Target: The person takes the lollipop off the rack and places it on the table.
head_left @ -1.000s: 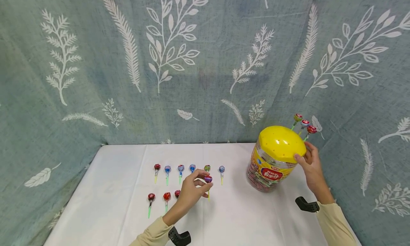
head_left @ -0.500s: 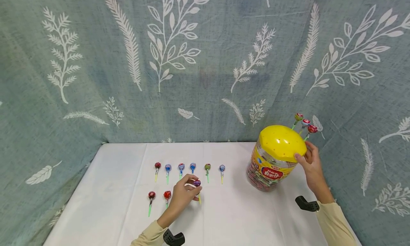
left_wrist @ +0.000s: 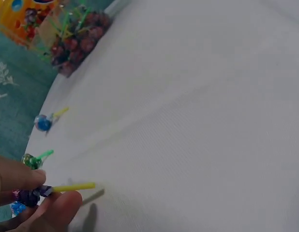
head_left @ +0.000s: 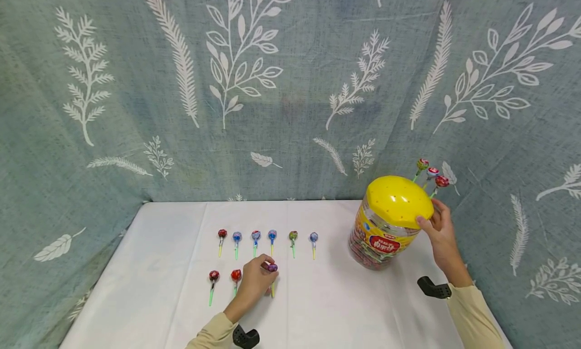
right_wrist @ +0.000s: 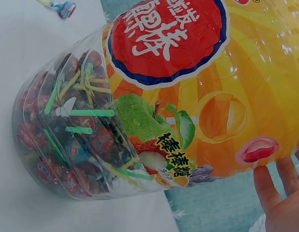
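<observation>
My left hand [head_left: 251,284] pinches a purple-wrapped lollipop [head_left: 272,268] by its head, low over the white table. In the left wrist view its yellow stick [left_wrist: 74,187] points away from the fingers, with a shadow just beyond the tip. Whether the stick touches the cloth I cannot tell. My right hand [head_left: 444,242] grips the edge of the yellow lid [head_left: 399,200] on a large clear candy jar [head_left: 385,244], which leans slightly. Lollipops fill the lower part of the jar, as the right wrist view shows. Three lollipops [head_left: 432,173] stick up at the lid's far right.
A back row of several lollipops, ending in a light blue one [head_left: 313,236], lies on the white tablecloth [head_left: 336,308]. In a front row lie a dark red lollipop [head_left: 214,276] and a red one [head_left: 236,275], partly behind my left hand. Patterned green cloth [head_left: 290,107] hangs around the table.
My left hand has moved left and nearer to me with the purple lollipop. It now hides a dark red lollipop in the front row. The right hand and jar have stayed put.
</observation>
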`<action>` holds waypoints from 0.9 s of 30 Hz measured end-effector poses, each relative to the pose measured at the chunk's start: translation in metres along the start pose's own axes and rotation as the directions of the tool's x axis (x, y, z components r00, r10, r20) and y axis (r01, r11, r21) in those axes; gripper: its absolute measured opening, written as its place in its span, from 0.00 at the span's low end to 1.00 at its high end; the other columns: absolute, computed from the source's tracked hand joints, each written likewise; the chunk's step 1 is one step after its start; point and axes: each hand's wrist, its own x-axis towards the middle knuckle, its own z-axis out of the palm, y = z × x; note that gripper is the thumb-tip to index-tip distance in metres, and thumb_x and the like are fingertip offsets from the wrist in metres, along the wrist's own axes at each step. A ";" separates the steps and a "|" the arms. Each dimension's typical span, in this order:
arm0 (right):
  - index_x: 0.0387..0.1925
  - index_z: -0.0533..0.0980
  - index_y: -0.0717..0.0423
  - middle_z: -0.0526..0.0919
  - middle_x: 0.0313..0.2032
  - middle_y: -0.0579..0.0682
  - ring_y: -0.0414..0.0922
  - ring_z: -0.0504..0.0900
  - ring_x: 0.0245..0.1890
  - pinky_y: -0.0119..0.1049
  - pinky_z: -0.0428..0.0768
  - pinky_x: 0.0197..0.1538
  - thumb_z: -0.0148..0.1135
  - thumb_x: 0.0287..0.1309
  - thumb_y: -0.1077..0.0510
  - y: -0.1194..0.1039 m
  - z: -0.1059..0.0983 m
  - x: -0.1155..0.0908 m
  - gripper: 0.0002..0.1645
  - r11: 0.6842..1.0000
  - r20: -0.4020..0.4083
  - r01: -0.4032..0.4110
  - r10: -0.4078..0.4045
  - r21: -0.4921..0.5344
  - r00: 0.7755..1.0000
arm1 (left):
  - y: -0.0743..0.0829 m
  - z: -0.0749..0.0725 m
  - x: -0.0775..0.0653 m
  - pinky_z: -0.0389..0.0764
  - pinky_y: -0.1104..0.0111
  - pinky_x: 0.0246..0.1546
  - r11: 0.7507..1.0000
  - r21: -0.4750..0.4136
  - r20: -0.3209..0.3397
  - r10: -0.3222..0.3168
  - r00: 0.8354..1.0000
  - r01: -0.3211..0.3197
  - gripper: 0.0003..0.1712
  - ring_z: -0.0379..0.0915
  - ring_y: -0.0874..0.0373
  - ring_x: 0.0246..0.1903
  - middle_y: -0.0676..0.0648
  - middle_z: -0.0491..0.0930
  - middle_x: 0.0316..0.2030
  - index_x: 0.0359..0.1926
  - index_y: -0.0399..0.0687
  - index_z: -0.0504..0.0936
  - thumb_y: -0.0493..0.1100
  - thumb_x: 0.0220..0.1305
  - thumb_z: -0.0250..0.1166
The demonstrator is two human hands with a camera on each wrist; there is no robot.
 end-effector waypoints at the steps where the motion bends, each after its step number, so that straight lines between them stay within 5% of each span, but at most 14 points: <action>1: 0.72 0.42 0.51 0.54 0.70 0.57 0.34 0.63 0.59 0.17 0.66 0.54 0.53 0.67 0.56 0.000 0.000 0.000 0.41 1.000 -0.001 0.002 -0.002 0.000 1.000 | -0.002 0.000 0.000 0.74 0.69 0.09 1.000 0.023 0.003 0.015 1.000 -0.015 0.13 0.71 0.61 0.11 0.44 0.75 0.25 0.38 0.35 0.77 0.28 0.51 0.68; 9: 0.71 0.42 0.51 0.54 0.69 0.57 0.35 0.64 0.58 0.17 0.66 0.54 0.53 0.67 0.57 0.001 0.000 0.001 0.41 1.000 -0.004 0.009 -0.009 -0.001 1.000 | -0.005 0.000 -0.002 0.72 0.73 0.10 0.985 0.167 0.014 0.043 0.999 -0.044 0.12 0.68 0.64 0.15 0.45 0.72 0.27 0.37 0.35 0.78 0.30 0.50 0.69; 16: 0.72 0.41 0.50 0.54 0.69 0.57 0.35 0.63 0.58 0.17 0.66 0.54 0.53 0.67 0.56 0.001 0.001 -0.001 0.42 1.000 -0.004 -0.015 0.015 -0.006 1.000 | -0.004 0.002 -0.003 0.74 0.67 0.30 0.942 0.333 -0.019 0.059 0.998 -0.050 0.12 0.69 0.57 0.31 0.46 0.73 0.29 0.34 0.38 0.80 0.35 0.48 0.73; 27: 0.71 0.43 0.50 0.53 0.70 0.58 0.34 0.63 0.58 0.17 0.65 0.54 0.53 0.66 0.57 0.000 0.000 0.000 0.41 1.000 -0.005 0.002 -0.002 0.013 1.000 | 0.009 -0.008 0.001 0.71 0.67 0.29 0.942 0.318 -0.030 0.119 0.992 -0.103 0.11 0.67 0.57 0.28 0.43 0.75 0.32 0.36 0.39 0.81 0.35 0.50 0.71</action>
